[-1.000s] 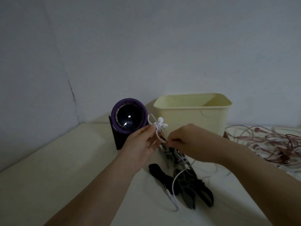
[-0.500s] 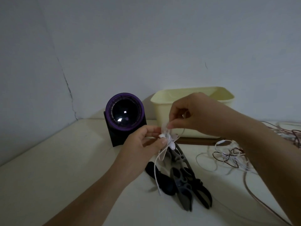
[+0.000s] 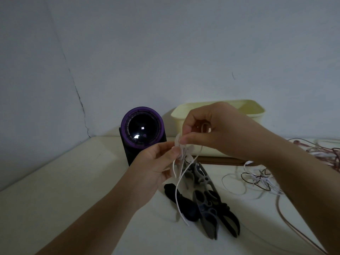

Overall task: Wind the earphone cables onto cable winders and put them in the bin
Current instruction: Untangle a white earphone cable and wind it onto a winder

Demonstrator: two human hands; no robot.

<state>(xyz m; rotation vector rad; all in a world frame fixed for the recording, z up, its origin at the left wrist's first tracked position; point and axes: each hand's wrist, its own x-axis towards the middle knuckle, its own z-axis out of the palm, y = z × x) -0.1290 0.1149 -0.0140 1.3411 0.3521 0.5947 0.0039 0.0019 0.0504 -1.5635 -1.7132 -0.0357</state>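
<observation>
My left hand (image 3: pixel 156 163) pinches a small white cable winder (image 3: pixel 184 150) in mid-air above the table. Just above it my right hand (image 3: pixel 211 129) pinches the white earphone cable (image 3: pixel 177 192) at the winder. The cable's loose end hangs down from the winder to the table. Several dark grey and black cable winders (image 3: pixel 207 201) lie on the table under my hands. The pale yellow bin (image 3: pixel 253 109) stands at the back, partly hidden behind my right hand; its inside is out of sight.
A purple-ringed round device on a black base (image 3: pixel 142 129) stands left of the bin. A tangle of white, dark and reddish earphone cables (image 3: pixel 261 178) spreads over the table's right side. Walls close the back and left.
My right hand rose from beside the left hand to above the winder, pulling the white cable up. The view shifted slightly.
</observation>
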